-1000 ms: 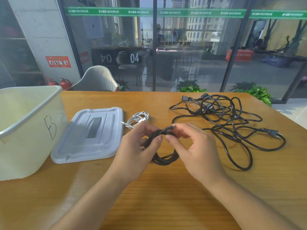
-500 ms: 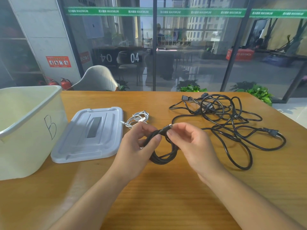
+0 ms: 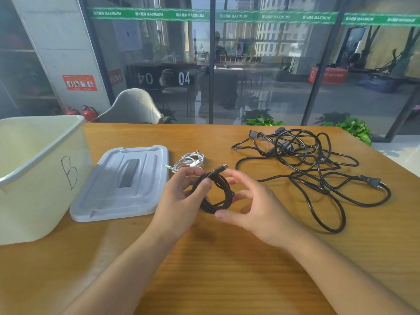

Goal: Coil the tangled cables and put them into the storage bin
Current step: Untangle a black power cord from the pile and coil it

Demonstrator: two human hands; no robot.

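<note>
bin [image 3: 43, 178] 1 | lid [image 3: 122, 183] 1 | black coil [image 3: 216, 194] 1 | white cable [image 3: 189, 162] 1 | black tangle [image 3: 306, 164] 1 | hands 2

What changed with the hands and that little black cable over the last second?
The right hand let go of the coiled black cable's plug end and opened, fingers spread beside the coil. The left hand still pinches the coil, its plug now sticking up free. The storage bin, lid, white cable and tangled black cables stayed put.
</note>
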